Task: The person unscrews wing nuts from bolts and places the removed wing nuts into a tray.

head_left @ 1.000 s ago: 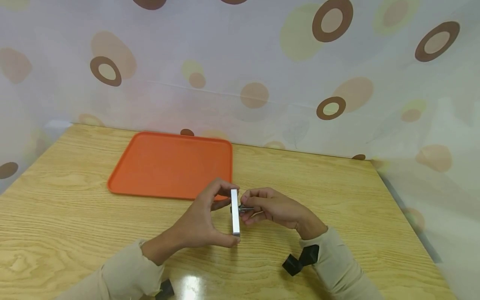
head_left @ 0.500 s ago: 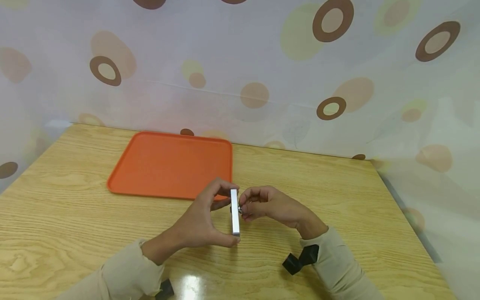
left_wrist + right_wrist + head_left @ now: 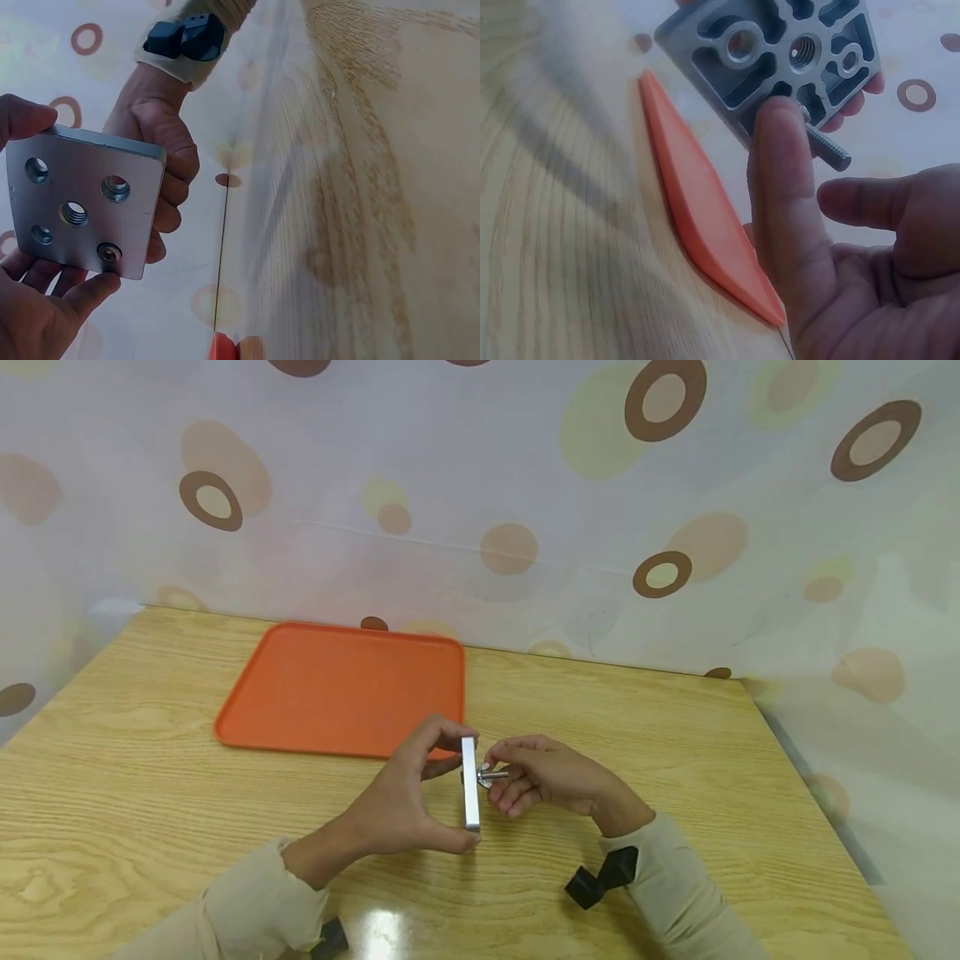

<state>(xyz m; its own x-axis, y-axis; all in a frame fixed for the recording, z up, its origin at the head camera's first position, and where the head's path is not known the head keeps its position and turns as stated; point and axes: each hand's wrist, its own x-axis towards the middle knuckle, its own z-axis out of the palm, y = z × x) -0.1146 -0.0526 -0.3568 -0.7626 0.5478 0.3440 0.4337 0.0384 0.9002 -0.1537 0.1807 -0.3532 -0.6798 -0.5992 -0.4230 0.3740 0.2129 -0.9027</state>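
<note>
Plate upright in the left hand above the table, bolt through one corner.
My head view shows the plate edge-on; in the right wrist view, a fingertip of the right hand covers most of the nut, so I can't tell if they touch. The left hand pinches the plate by opposite edges. The right hand is loosely spread, thumb clear of the bolt. Beyond, left-hand fingers block the orange tray's near right corner.

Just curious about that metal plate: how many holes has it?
5 in the metal plate, by the left wrist view: upper left hole, upper right hole, lower left hole, middle hole, lower right hole, filled by a bolt.
</note>
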